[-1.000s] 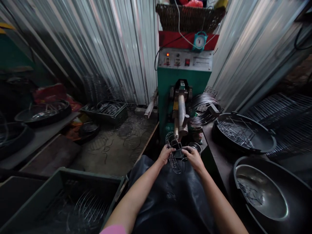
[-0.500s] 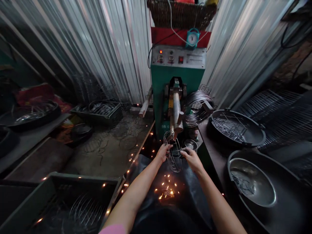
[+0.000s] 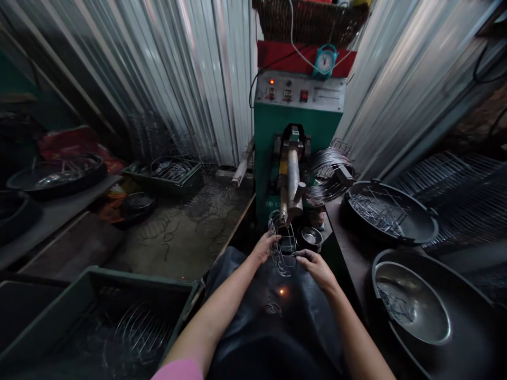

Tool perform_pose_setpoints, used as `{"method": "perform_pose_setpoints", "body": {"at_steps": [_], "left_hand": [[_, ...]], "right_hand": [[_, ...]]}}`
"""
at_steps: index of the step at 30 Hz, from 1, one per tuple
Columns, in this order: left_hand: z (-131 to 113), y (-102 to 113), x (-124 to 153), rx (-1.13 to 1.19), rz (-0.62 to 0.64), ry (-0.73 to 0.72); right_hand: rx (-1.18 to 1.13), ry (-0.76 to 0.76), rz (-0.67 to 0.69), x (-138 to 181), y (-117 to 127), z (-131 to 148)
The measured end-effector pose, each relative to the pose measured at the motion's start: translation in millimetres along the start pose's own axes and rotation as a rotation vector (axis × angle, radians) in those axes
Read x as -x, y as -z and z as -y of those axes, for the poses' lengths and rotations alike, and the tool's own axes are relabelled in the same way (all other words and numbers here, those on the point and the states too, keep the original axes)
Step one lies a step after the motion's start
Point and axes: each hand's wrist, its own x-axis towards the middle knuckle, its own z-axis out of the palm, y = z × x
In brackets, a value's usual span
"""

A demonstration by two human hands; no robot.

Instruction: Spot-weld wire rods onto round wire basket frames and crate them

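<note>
My left hand is closed on the left side of a round wire rack, whose thin bent wires form a cage-like curve. On the other side, my right hand pinches the rack's right edge between thumb and fingers. The rack's upper part touches or nearly touches the electrode tip of a green spot welder; the exact contact point is too small to make out. One glowing spark shows below the rack, in front of my dark apron.
Coiled wire racks hang beside the welder's arm. At right stand a black pan of wire pieces and a steel bowl in a larger pan. A green crate with wire parts is at lower left. A small metal bowl sits behind my right hand.
The shower of orange sparks has died down to a single bright one. The whole view has shifted slightly. Both hands keep their hold on the rack beneath the welder tip.
</note>
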Motion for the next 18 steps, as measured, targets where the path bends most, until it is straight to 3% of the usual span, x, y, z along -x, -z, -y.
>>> {"method": "perform_pose_setpoints", "body": {"at_steps": [4,10,18], "left_hand": [[2.7,0.2,-0.3,0.035,-0.019,-0.001],[-11.2,-4.3,-7.1,0.06,-0.084,0.125],[-13.2,-6.3,-17.0,0.113,0.018,0.189]], "right_hand": [[0.013,0.072,-0.075,-5.9,-5.9,-0.4],[0.001,0.136,-0.13,-32.5,-13.9,11.9],[-0.014,0.154,-0.186,-45.5,-17.7,21.0]]}}
